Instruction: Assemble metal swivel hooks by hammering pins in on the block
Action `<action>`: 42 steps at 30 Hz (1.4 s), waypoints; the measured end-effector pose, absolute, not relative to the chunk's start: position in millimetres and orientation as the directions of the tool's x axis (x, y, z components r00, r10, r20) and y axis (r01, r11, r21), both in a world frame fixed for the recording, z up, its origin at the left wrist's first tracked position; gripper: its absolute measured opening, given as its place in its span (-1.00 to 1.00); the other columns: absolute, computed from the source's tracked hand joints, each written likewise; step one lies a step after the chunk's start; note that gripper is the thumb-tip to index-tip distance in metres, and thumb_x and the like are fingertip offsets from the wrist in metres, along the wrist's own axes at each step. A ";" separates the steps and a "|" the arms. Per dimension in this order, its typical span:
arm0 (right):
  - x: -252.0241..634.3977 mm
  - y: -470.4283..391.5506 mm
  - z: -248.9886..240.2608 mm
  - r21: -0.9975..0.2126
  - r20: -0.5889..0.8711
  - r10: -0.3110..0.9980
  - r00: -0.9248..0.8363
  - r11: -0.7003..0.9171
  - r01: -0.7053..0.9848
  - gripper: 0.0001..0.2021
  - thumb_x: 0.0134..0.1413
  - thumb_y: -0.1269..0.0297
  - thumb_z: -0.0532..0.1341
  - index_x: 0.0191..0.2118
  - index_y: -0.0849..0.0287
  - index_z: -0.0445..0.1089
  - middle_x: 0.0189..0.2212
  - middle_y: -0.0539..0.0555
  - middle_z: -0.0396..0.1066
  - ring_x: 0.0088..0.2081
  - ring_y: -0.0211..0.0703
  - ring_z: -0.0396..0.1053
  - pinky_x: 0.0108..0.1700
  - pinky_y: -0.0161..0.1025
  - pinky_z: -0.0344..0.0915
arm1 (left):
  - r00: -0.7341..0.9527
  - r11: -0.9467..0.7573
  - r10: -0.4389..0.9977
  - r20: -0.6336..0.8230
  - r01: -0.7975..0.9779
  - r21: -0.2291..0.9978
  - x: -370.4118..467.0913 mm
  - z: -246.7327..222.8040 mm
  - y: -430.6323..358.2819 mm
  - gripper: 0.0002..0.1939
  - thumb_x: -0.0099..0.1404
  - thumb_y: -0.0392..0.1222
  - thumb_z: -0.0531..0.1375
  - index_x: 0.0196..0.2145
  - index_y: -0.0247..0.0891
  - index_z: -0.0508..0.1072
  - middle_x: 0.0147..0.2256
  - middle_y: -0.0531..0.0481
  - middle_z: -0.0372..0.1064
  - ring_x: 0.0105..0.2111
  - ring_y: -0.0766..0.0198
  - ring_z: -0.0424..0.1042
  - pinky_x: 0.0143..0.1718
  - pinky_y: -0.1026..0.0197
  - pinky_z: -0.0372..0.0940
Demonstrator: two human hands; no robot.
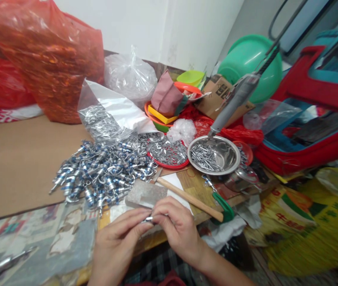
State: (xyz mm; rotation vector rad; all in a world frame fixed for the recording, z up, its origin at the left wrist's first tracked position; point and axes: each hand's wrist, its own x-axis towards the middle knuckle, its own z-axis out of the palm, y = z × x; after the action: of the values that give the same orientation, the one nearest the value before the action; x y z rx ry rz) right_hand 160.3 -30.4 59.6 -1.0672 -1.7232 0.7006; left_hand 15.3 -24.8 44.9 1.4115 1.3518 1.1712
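My left hand (117,240) and my right hand (178,222) meet above the table's front edge. Their fingertips pinch a small shiny metal piece (148,219) between them; its exact kind is mostly hidden. Just beyond the fingers lies a grey metal block (145,194). A hammer (193,199) with a wooden handle rests to the right of it. Behind my left hand spreads a heap of silver-and-blue metal fittings with hooks (106,174). One similar hook fitting (209,183) lies apart, beside a green strap (225,208).
A steel bowl (236,159) holds pins or screws, beside a red tray (169,165) of small metal parts. Above the bowl hangs a grey power driver (237,101). A clear bag of parts (97,121), a large red bag (68,59) and a red stool (312,91) stand around.
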 end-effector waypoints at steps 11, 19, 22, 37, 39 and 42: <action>161.2 -31.6 58.5 -0.730 0.519 0.829 -0.208 0.556 0.397 -0.89 0.03 0.41 0.13 -0.30 0.29 0.36 -0.39 0.12 0.36 -0.28 -0.23 0.33 -0.23 -0.33 0.29 | -0.038 -0.003 0.999 0.010 0.198 0.980 7.7 38.7 -25.9 -0.90 -0.08 -0.11 0.26 -0.54 -0.12 0.55 -0.39 0.02 0.51 -0.32 0.19 0.46 -0.23 0.26 0.33; 181.6 -27.3 46.8 -0.248 0.718 0.484 -0.500 0.849 0.466 -0.72 0.05 0.51 0.06 -0.09 0.25 0.31 -0.25 0.18 0.42 -0.19 -0.16 0.36 -0.24 -0.28 0.32 | -0.023 0.080 0.997 -0.078 0.094 0.992 11.1 51.9 -24.0 -0.86 -0.07 -0.10 0.25 -0.52 -0.20 0.51 -0.39 0.01 0.49 -0.34 0.19 0.43 -0.27 0.27 0.32; 180.0 -26.7 46.4 -0.336 0.707 0.548 -0.447 0.816 0.470 -0.69 0.02 0.54 0.06 -0.09 0.22 0.31 -0.25 0.17 0.43 -0.22 -0.18 0.38 -0.26 -0.28 0.33 | 0.012 0.097 0.995 -0.099 0.125 0.987 7.7 54.3 -23.2 -0.85 -0.06 -0.07 0.25 -0.54 -0.19 0.51 -0.37 0.01 0.49 -0.28 0.16 0.41 -0.21 0.26 0.28; 167.1 -27.8 47.7 -0.603 0.617 0.733 -0.287 0.674 0.427 -0.82 0.03 0.43 0.12 -0.27 0.22 0.44 -0.34 0.15 0.45 -0.33 -0.25 0.41 -0.28 -0.38 0.37 | 0.014 0.238 0.971 -0.238 -0.011 0.971 3.8 41.6 -23.0 -0.79 -0.09 -0.06 0.28 -0.48 -0.20 0.52 -0.45 0.06 0.50 -0.38 0.26 0.43 -0.31 0.35 0.30; 164.5 -28.7 46.5 -0.635 0.592 0.761 -0.267 0.644 0.427 -0.83 0.01 0.41 0.14 -0.26 0.21 0.45 -0.36 0.14 0.45 -0.35 -0.24 0.41 -0.30 -0.38 0.37 | -0.022 0.280 0.959 -0.281 -0.055 0.959 6.4 38.8 -23.5 -0.77 -0.12 -0.06 0.30 -0.48 -0.23 0.52 -0.45 0.04 0.51 -0.39 0.26 0.44 -0.30 0.36 0.31; 159.9 -31.6 45.5 -0.711 0.534 0.825 -0.184 0.555 0.432 -0.84 -0.04 0.37 0.18 -0.29 0.20 0.47 -0.40 0.13 0.45 -0.39 -0.23 0.40 -0.34 -0.36 0.36 | -0.069 0.319 0.940 -0.334 -0.169 0.932 11.8 39.1 -23.2 -0.61 -0.16 -0.07 0.32 -0.31 -0.24 0.48 -0.39 0.01 0.52 -0.37 0.22 0.46 -0.33 0.32 0.36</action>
State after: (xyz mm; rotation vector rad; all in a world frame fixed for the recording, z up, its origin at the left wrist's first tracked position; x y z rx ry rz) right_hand 159.9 -31.6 45.5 -1.0355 -1.8100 0.5031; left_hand 11.8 -23.2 39.1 0.8024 1.3020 1.0964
